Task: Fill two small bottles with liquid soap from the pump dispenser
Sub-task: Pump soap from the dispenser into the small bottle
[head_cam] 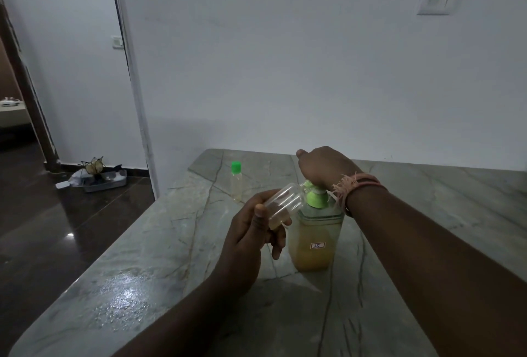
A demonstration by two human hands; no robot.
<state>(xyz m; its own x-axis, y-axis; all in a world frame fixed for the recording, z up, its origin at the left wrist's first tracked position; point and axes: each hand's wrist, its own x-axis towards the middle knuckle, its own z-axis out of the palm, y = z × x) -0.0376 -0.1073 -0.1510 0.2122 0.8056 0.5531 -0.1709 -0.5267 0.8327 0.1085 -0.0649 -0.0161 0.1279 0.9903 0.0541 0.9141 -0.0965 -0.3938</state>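
While the right hand presses the green pump, the left hand grips a clear, tilted plastic bottle.

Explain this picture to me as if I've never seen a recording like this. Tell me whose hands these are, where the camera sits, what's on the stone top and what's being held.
There is no machine here: a person works with two bare hands. The single picture comes from a wide-angle camera worn on the person's head, looking forward and down, so the arms reach in from the bottom edge.

The left hand has its grip around a small clear bottle, uncapped and tilted so its mouth meets the green spout of the pump dispenser. A little liquid sits in the bottle's lower end. The right hand, with a pink thread band on its wrist, is curled on top of the pump head.

The dispenser stands on a grey veined stone countertop and holds yellowish soap. Further back stands a second small bottle, upright, with a green cap on and pale liquid inside.
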